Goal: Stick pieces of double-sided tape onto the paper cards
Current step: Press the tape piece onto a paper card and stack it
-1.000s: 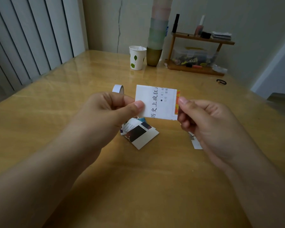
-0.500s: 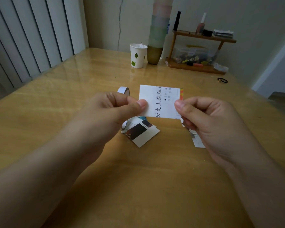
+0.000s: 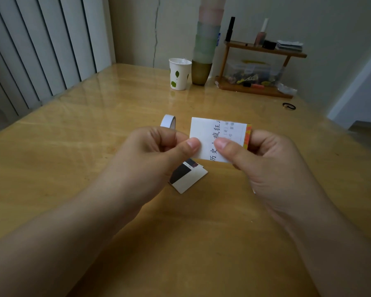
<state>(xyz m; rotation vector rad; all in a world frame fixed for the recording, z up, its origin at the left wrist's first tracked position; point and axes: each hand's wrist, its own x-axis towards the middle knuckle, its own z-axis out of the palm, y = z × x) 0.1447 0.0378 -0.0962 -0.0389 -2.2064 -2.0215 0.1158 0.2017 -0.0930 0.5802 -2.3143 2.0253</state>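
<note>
Together two hands (image 3: 274,166) pinch one card (image 3: 217,133).

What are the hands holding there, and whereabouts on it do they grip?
Both hands pinch one white printed paper card. The left hand holds its left edge; the right hand has its thumb on the card's lower middle.

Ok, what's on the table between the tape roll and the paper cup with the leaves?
Nothing: in the head view, only bare glossy table lies between the tape roll and the paper cup.
</note>
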